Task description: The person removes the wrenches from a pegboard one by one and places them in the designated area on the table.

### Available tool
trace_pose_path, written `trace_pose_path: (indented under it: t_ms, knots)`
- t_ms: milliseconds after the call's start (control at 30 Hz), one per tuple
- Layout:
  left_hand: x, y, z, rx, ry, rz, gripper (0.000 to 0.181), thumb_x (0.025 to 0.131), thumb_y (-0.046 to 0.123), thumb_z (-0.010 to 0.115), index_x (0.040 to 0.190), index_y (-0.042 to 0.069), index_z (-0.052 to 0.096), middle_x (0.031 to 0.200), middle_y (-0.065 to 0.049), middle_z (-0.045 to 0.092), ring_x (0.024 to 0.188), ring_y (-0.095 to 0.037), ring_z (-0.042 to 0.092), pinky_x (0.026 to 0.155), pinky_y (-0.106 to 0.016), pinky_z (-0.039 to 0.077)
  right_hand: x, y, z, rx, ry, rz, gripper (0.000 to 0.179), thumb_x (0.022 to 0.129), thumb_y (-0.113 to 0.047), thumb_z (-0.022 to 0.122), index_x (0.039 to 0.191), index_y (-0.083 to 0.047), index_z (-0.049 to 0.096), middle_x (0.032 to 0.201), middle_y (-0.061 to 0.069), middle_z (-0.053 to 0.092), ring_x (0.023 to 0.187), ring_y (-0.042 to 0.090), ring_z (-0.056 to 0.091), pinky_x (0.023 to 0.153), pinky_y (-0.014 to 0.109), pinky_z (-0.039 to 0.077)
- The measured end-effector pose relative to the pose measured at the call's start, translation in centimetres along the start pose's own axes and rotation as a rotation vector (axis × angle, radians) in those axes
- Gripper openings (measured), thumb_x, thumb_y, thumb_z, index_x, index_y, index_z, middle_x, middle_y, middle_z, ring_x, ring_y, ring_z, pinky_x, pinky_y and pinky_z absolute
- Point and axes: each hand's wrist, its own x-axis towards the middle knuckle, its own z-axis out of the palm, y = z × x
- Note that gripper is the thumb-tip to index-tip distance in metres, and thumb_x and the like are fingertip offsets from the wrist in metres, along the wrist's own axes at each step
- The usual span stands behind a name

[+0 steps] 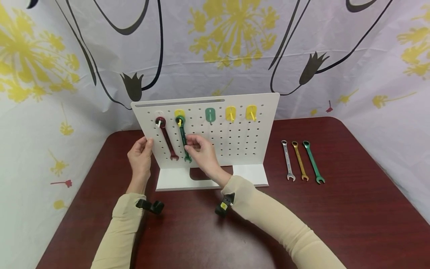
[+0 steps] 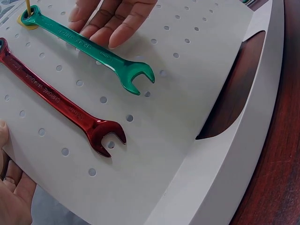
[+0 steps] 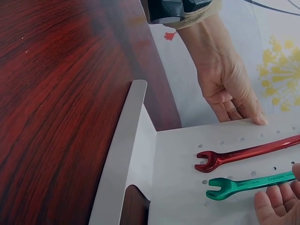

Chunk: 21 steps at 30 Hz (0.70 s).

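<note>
My left hand (image 1: 140, 155) grips the left edge of a white pegboard (image 1: 235, 138), thumb on its front and fingers behind. A red wrench (image 1: 168, 140) hangs from a white hook near that edge. Beside it a green wrench (image 1: 183, 138) hangs by its ring end from a yellow hook, its open jaw pointing down. My right hand (image 1: 203, 153) is at the green wrench's shaft, its fingers loosely bent along the right side. In the left wrist view the fingers (image 2: 117, 28) lie close beside the shaft, not wrapped round it.
One green hook (image 1: 210, 115) and two yellow hooks (image 1: 231, 114) carry nothing farther right on the board. On the dark red table (image 1: 356, 209) to the right lie a silver wrench (image 1: 287, 160), a gold wrench (image 1: 300, 160) and another green wrench (image 1: 314, 161). A patterned curtain (image 1: 215, 45) hangs behind.
</note>
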Motion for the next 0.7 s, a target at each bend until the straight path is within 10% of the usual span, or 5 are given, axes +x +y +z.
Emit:
trace_pose_path:
  t_ms: [700]
  knots:
    - [-0.16,0.07,-0.04,-0.015,-0.004,0.008,0.025,0.088,0.016,0.068,0.106,0.000,0.064,0.081,0.019,0.063,0.076,0.000,0.056,0.068,-0.013,0.048,0.26,0.06,0.37,-0.035,0.060,-0.001,0.017,0.087,-0.003,0.064,0.103,0.001,0.064,0.095,0.014,0.065,0.084,0.019,0.059,0.072,0.020,0.049]
